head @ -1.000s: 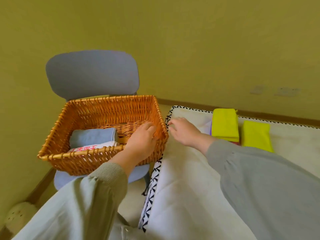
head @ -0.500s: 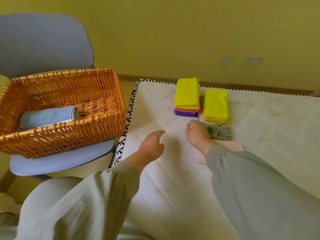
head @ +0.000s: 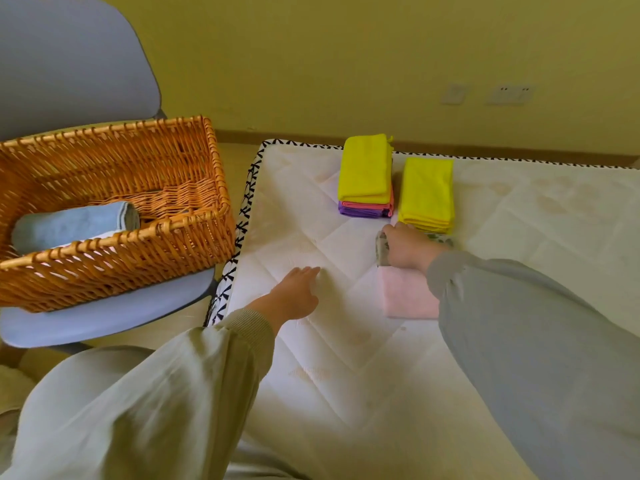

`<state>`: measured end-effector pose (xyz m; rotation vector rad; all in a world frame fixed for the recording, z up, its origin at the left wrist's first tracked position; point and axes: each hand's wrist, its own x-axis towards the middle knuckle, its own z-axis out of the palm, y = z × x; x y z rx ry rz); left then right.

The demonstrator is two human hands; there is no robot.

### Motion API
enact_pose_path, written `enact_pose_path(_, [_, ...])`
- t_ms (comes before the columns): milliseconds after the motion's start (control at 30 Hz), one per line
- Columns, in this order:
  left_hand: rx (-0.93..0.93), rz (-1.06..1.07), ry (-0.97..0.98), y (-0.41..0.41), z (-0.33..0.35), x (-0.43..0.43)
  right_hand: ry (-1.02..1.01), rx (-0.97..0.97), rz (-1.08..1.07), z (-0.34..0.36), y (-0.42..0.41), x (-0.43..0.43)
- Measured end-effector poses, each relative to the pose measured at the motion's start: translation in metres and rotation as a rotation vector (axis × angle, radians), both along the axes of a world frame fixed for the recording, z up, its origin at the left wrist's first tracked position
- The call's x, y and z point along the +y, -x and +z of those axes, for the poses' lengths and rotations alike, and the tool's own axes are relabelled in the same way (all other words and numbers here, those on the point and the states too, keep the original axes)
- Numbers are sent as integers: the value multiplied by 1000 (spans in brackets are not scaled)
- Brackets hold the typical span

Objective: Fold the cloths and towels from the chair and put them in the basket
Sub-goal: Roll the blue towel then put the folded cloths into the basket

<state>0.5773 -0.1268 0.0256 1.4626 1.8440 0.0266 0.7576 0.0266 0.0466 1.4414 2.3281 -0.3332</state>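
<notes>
A wicker basket [head: 194, 233] stands on the blue chair [head: 104, 317] at the left and holds a folded light-blue towel [head: 72, 226]. On the white mattress [head: 346, 358] lie a stack with a yellow cloth on top of pink and purple ones [head: 366, 171], a second yellow stack [head: 427, 194], and a folded pink towel [head: 407, 294]. My right hand [head: 407, 247] grips a grey patterned cloth [head: 382, 247] lying on the pink towel. My left hand [head: 294, 292] hovers flat over the mattress, fingers straight, holding nothing.
The yellow wall with two sockets [head: 509, 93] rises behind the mattress. A strip of floor [head: 239, 147] separates chair and mattress. The mattress edge has a black-and-white trim [head: 242, 216].
Both hands left the basket rim and moved right over the mattress. My right hand has closed on the grey patterned cloth atop the pink towel. The view swung right.
</notes>
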Motion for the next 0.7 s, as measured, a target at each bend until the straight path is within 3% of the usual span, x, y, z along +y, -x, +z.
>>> enact_pose_path(300, [-99, 3, 146, 7, 4, 5, 225, -124, 67, 14, 19, 18])
enact_pose_path(700, [-46, -72, 127, 4, -3, 5, 267, -126, 78, 11, 27, 26])
